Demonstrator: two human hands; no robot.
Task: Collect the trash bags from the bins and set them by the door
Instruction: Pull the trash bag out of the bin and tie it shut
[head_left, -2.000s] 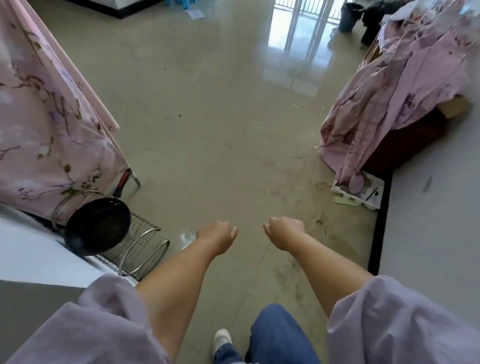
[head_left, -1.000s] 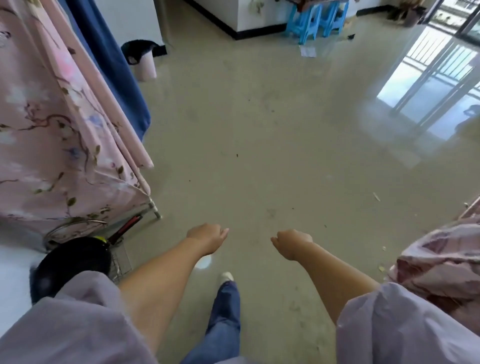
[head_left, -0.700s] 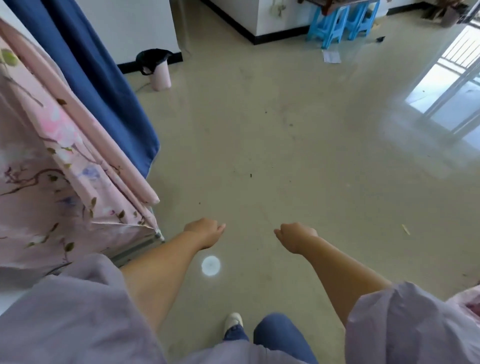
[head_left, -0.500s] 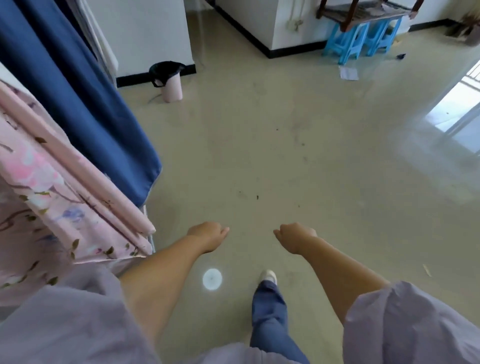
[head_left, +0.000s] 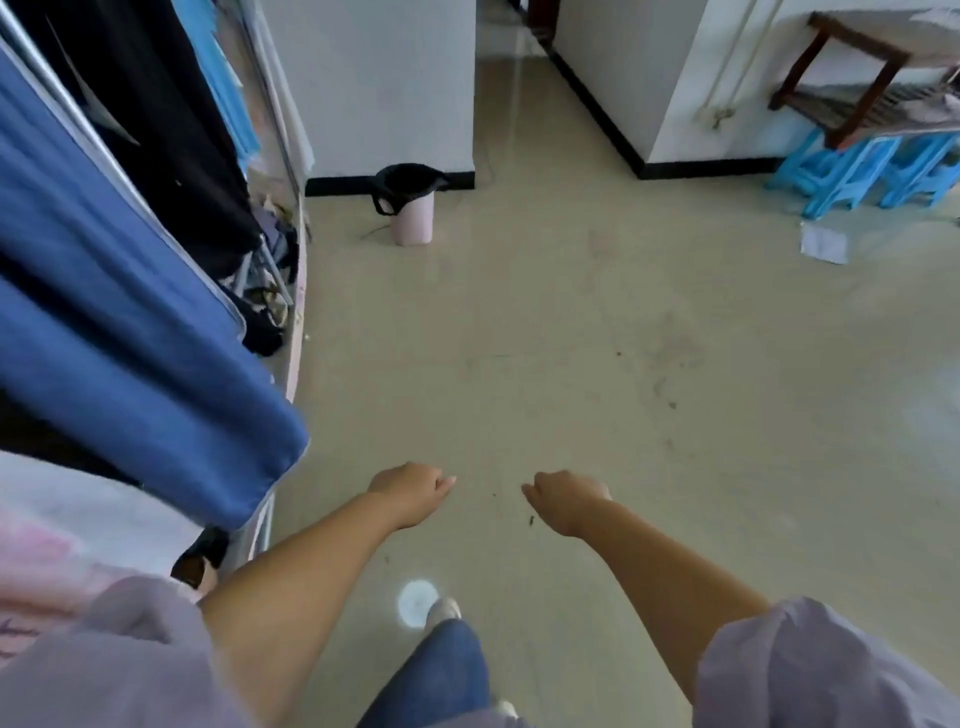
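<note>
Both hands, left (head_left: 410, 491) and right (head_left: 566, 499), loosely curled, empty. Pink bin (head_left: 412, 218) with black bag (head_left: 408, 182) well beyond fingertips. Step: approach; next, lift bag.

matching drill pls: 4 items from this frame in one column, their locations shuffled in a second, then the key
Things:
1. small pink plastic bin with black trash bag liner
2. bright blue plastic stools
3. dark blue fabric sheet
4. white sheet of paper

Places:
A. hanging over a rail at left
B. flat on the floor just in front of the stools
C. standing on the floor by the white wall's black baseboard
D. tucked under the dark wooden table at upper right

Pairs: 1-C, 2-D, 3-A, 4-B
</note>
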